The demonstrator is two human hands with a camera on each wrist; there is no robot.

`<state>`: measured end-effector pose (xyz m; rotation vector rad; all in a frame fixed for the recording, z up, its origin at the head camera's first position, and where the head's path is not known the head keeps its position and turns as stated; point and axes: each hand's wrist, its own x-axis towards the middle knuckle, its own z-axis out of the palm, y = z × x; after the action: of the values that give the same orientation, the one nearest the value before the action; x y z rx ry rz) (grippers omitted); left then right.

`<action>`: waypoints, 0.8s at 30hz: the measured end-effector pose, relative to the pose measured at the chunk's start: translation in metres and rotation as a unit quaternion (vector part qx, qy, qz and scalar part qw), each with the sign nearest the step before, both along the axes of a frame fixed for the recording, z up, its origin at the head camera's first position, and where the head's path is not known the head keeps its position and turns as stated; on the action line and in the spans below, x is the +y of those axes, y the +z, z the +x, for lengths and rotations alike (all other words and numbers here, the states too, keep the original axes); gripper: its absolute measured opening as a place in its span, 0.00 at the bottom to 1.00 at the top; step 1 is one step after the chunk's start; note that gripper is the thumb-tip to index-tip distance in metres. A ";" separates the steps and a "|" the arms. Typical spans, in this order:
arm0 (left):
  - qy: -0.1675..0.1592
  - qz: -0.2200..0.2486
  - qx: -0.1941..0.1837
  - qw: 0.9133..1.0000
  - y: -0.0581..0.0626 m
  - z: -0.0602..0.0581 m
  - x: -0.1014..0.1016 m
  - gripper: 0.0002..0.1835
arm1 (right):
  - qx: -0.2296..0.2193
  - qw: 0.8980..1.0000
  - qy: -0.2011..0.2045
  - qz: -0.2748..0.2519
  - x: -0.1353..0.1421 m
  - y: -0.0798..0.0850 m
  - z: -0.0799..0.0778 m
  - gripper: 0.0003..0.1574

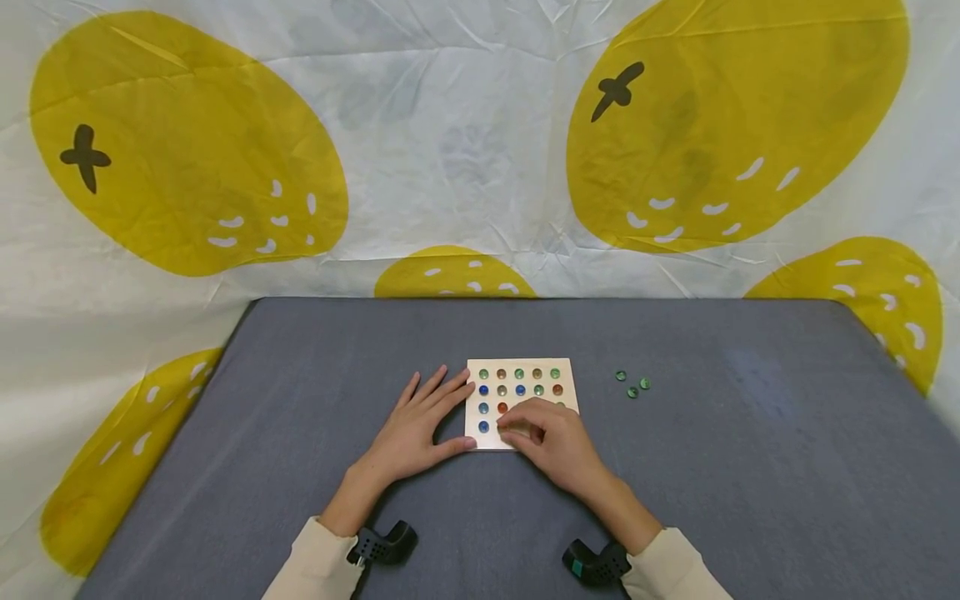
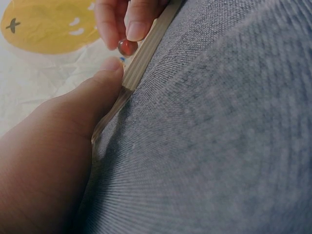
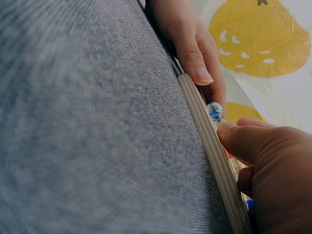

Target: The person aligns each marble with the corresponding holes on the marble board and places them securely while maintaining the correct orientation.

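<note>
A pale wooden board (image 1: 474, 417) lies on the table, holding rows of glass marbles in blue, green and reddish brown. My left hand (image 1: 420, 425) is spread flat at the board's left side, its fingertips and thumb on the edge. Over the front row, my right hand (image 1: 558, 442) pinches a marble between thumb and fingers. From the left wrist, this reddish marble (image 2: 127, 47) shows at the right fingertips, close over the board. A blue marble (image 1: 483, 427) sits at the front left corner, just left of those fingertips. The right hand hides several places behind it.
Three loose green marbles (image 1: 632, 392) lie on the table right of the board. Grey cloth (image 1: 360, 333) covers the table. Behind it hangs a white curtain (image 1: 465, 150) with large yellow shapes. Each wrist wears a black camera mount (image 1: 386, 543).
</note>
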<state>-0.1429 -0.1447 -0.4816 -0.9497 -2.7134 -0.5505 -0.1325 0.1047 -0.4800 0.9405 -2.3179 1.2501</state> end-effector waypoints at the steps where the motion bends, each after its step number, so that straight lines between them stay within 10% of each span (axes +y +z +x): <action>1: 0.000 0.000 0.000 1.000 0.000 0.000 0.000 0.41 | 0.002 1.000 0.000 0.000 0.000 0.000 0.000 0.12; 24: 0.001 0.003 -0.006 1.000 0.000 0.000 0.000 0.41 | 0.018 1.000 0.003 -0.006 0.000 0.001 0.001 0.12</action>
<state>-0.1433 -0.1448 -0.4816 -0.9465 -2.7216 -0.5662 -0.1319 0.1043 -0.4790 0.9594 -2.2797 1.2366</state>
